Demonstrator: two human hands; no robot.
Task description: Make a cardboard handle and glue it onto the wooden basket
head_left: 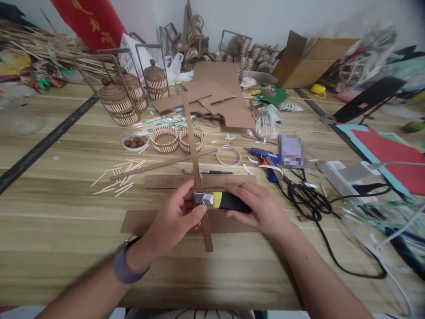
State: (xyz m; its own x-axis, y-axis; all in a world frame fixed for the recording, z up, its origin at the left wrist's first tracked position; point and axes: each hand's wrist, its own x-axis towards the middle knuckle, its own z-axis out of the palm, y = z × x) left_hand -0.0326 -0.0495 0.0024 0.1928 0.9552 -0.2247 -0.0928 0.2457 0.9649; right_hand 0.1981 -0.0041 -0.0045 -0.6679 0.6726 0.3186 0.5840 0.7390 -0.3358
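Note:
My left hand (181,206) pinches a long, narrow cardboard strip (193,153), which stands nearly upright in view, its lower end near the table's front. My right hand (260,206) is wrapped round the black and yellow handle of a utility knife (232,202). The knife's metal blade end points left and lies across the strip, close to my left thumb; whether it touches the strip I cannot tell. Beneath my hands lie two flat cardboard pieces, one nearer (139,220) and one farther (159,181). A black pen (212,172) rests just beyond them.
Two small stick-walled rings (164,139) stand beside a bowl of brown balls (135,141). Loose sticks (124,177) are scattered at left. A tape roll (228,155), a blue glue gun (265,155) and coiled black cable (308,199) lie at right. Lidded baskets (119,104) stand behind.

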